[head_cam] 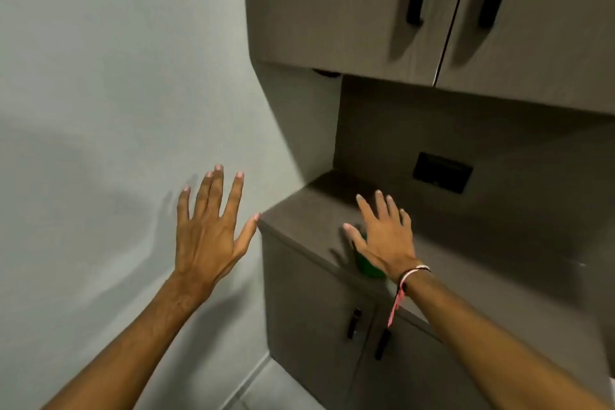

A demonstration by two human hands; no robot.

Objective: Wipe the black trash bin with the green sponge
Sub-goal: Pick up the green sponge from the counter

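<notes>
A: Head view: where's the green sponge?

B: On the counter near its front edge, directly beneath the right hand, which is much nearer than the left hand.

A: Grasped?

B: No. Right fingers spread flat, hovering or barely touching it; I can't tell which. The left is splayed, empty. The trash bin isn't visible.

A brown countertop at centre right bears a green sponge near its front edge.
</notes>
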